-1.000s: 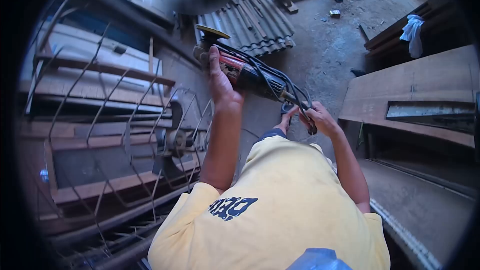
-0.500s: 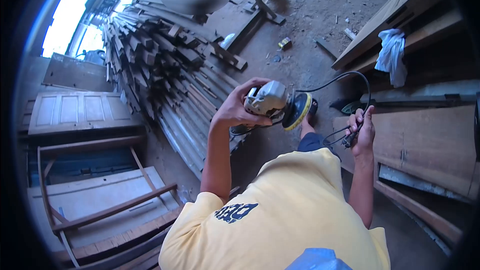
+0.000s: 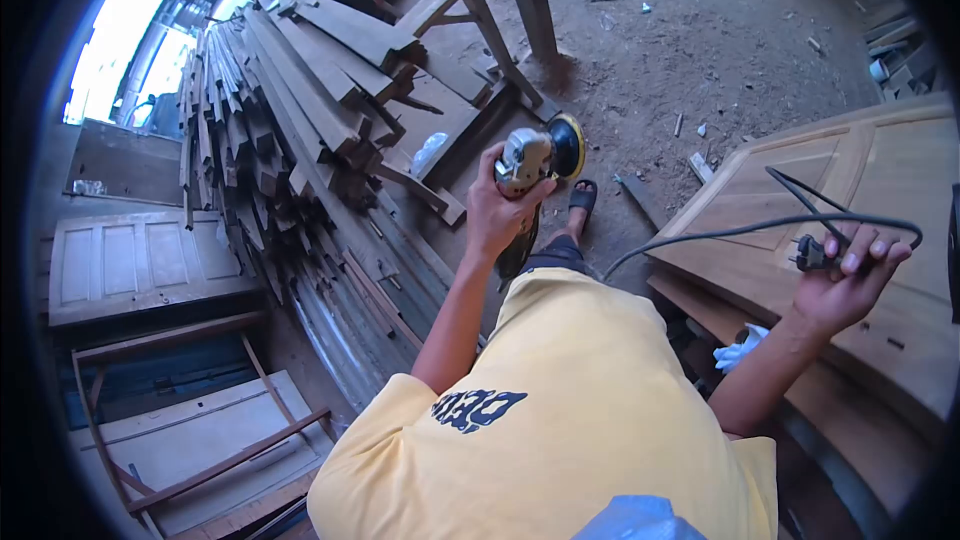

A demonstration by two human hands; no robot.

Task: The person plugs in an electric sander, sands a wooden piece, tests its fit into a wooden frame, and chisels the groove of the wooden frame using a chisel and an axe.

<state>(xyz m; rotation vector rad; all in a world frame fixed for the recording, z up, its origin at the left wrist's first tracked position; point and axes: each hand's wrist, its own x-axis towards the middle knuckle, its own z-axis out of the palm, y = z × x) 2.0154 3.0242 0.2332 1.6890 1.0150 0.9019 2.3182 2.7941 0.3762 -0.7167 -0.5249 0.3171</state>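
My left hand [image 3: 492,202] is closed around the body of a grey-white power sander [image 3: 524,162]. Its round black-and-yellow pad [image 3: 567,146] faces away to the right, apart from any surface. Out to the right, my right hand [image 3: 850,280] has its fingers curled on the dark power cord [image 3: 735,230], close behind the plug [image 3: 811,253]. The two-pin plug sticks out to the left of the fingers. The cord loops over that hand and runs back toward my waist, where my shirt hides it.
A panelled wooden door [image 3: 800,190] lies at the right, beneath my right hand. A white cloth [image 3: 740,348] is beside my right forearm. Stacked timber [image 3: 300,110] fills the left, with a white door [image 3: 140,258] beyond. A wooden bench [image 3: 480,10] stands ahead on the dirt floor.
My right hand has swung outward to the right with the plug and cord, now over the panelled door. My left hand has carried the sander forward. The view has turned.
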